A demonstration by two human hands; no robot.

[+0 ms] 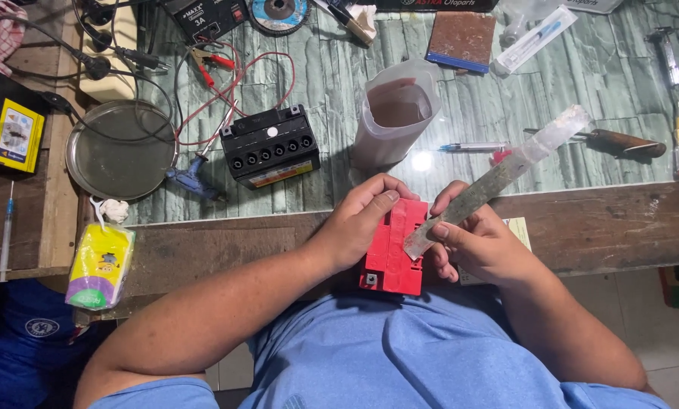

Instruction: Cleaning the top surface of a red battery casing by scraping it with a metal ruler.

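Gripping a red battery case [391,257] from its 9 o'clock side, the left hand [362,220] has its fingers [385,198] curled over the case's top edge, thumb lying across the upper face. The case sits at the near edge of the table [597,227], against the person's blue shirt [400,356]. At the case's 3 o'clock, the right hand [479,242] pinches the lower end of a long, flat grey strip [498,178], which slants away toward 1 o'clock; its near tip rests on the red case, and its far end looks wrapped in clear plastic, though that is hard to make out. At 12 o'clock from the hands stands a translucent plastic jug [396,113]. A black battery [270,145] with a row of holes lies at 10 o'clock, a round metal dish [120,151] further left. A syringe [472,147] lies just beyond the right hand.
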